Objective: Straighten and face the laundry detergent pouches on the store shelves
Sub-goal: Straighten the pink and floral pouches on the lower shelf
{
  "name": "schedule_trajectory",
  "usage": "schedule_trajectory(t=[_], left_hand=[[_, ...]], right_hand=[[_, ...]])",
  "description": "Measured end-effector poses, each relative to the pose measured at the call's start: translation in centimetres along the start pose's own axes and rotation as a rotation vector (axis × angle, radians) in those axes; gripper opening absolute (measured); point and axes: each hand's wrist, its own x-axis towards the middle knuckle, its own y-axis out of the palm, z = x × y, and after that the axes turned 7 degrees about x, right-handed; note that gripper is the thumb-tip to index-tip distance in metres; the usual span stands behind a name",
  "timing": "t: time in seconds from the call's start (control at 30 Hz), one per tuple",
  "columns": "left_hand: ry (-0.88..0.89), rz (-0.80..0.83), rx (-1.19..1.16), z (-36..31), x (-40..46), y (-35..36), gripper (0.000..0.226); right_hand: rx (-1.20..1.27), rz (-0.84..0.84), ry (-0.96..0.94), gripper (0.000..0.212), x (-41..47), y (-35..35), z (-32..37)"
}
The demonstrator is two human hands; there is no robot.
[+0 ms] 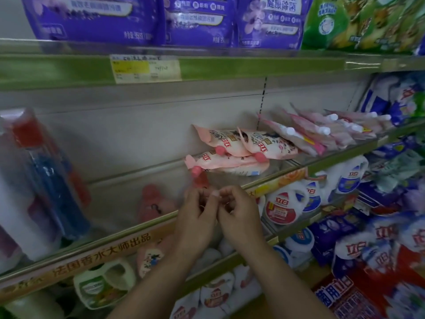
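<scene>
A person's left hand (195, 217) and right hand (239, 217) are meeting, fingers curled, at the shelf rail (142, 229) below the toppled pink pouches (239, 150); any grip is unclear.

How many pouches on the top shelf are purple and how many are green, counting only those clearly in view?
Purple pouches: 3
Green pouch: 1
Total: 4
</scene>
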Motion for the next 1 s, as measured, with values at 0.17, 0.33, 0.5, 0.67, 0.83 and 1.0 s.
schedule_trajectory(t=[0.17, 0.33, 0.5, 0.67, 0.83, 1.0], left_hand=[[-0.056, -0.012, -0.012, 0.0, 1.1, 2.3, 0.017], [-0.118, -0.070, -0.069, -0.5, 3.6, 5.8, 0.021], [-0.250, -0.202, -0.118, -0.8, 6.2, 9.9, 0.024], [-0.376, -0.325, -0.181, -0.7, 7.5, 12.4, 0.021], [-0.527, -0.427, -0.276, -0.1, 8.8, 13.2, 0.019], [-0.612, -0.420, -0.430, 1.0, 10.5, 13.1, 0.021]], right_hand=[[0.016, 0.054, 0.033, 0.016, 1.4, -1.7, -1.4], [0.032, 0.123, 0.030, 0.013, 4.5, -4.5, -3.2], [-0.021, 0.231, -0.028, 0.014, 8.0, -7.6, -5.3], [-0.013, 0.323, -0.018, 0.010, 10.6, -9.6, -6.8], [0.006, 0.402, 0.038, 0.013, 11.8, -10.8, -7.6], [0.036, 0.422, 0.075, 0.014, 13.1, -10.4, -8.0]])
